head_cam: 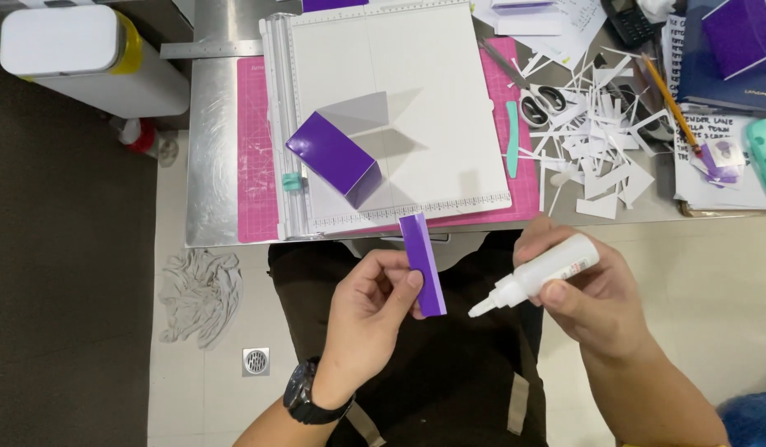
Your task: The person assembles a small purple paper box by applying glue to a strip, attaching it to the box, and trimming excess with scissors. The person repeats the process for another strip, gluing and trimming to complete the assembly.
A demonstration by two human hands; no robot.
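Note:
My left hand point(370, 306) pinches a narrow purple paper strip point(422, 263), folded lengthwise, and holds it upright over my lap. In my right hand point(594, 294) lies a white glue bottle point(542, 273), its nozzle pointing left toward the strip and a short gap away from it. A black watch sits on my left wrist. Further up, on the white scoring board point(416, 99), rests a partly folded purple paper box point(333, 157) with a white flap raised.
The board lies on a pink cutting mat point(252, 157) on a metal table point(209, 165). A teal folding tool point(512, 139), scissors point(542, 101), white paper scraps point(602, 145), a pencil point(669, 101) and notebooks crowd the right. A white bin point(85, 58), a rag point(196, 294) and a floor drain point(256, 361) are at left.

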